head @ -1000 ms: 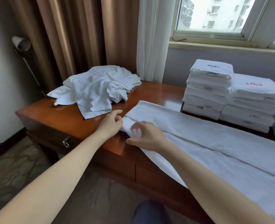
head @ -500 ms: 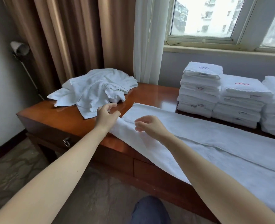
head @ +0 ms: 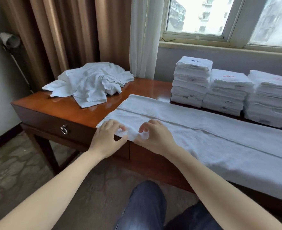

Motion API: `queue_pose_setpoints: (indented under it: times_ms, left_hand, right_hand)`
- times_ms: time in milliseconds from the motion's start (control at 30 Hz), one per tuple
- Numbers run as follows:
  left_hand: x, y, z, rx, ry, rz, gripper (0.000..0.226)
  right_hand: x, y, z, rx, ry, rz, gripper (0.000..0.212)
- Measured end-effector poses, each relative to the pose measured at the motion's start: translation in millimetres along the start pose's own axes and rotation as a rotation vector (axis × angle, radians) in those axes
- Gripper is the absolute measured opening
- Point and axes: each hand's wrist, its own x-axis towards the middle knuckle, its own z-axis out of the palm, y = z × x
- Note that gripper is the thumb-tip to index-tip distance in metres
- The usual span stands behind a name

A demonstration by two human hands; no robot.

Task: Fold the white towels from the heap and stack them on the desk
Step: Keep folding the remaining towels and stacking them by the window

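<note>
Left hand (head: 108, 138) and right hand (head: 153, 136) have dropped to the desk (head: 70, 105) edge, each grip pinching the spread towel (head: 203, 138).

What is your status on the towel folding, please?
Pinching the end of the spread towel: left hand, right hand. It lies folded lengthwise along the desk. The heap and stacks sit behind it; nothing in the way.

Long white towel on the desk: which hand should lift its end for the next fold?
Probably left: the left hand pinches the long white towel at its end corner; the right hand grips further in.
</note>
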Motion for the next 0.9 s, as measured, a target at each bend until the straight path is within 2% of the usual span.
queue_pose_setpoints:
  times_ms: [67, 133, 267, 367, 433, 567, 700, 900]
  left_hand:
    - [-9.0, -2.8, -0.5, 0.058, -0.043, 0.06, 0.035]
    - [-12.6, -3.1, -0.2, 0.078, -0.053, 0.066, 0.038]
    - [-15.1, -3.5, -2.4, -0.06, 0.011, 0.002, 0.022]
    - [-14.2, -5.5, -8.8, -0.076, 0.024, 0.014, 0.01]
    - [-10.3, -5.6, -11.9, -0.046, 0.014, 0.02, 0.006]
    - [5.3, -1.2, -12.2, 0.009, 0.027, -0.071, 0.015]
    - [36.2, 18.7, -10.8, 0.096, 0.151, -0.106, 0.017]
    - [93.7, 41.9, 4.8, 0.181, 0.306, -0.042, 0.014]
  right_hand:
    - [-14.6, 2.9, -0.8, -0.083, -0.015, -0.018, 0.041]
    - [-25.3, 4.7, -1.7, -0.151, -0.045, -0.037, 0.043]
    - [-38.6, 4.2, -8.5, -0.11, -0.054, -0.015, 0.041]
    - [-42.3, 0.1, -18.5, -0.081, -0.045, 0.025, 0.031]
    - [-41.7, -1.9, -25.4, -0.113, -0.009, 0.067, 0.023]
    - [-36.9, -1.3, -36.9, -0.256, 0.115, 0.152, 0.015]
    - [-20.8, 7.2, -46.9, -0.335, 0.229, 0.215, 0.021]
    - [12.7, 34.8, -58.9, -0.32, 0.341, 0.24, 0.02]
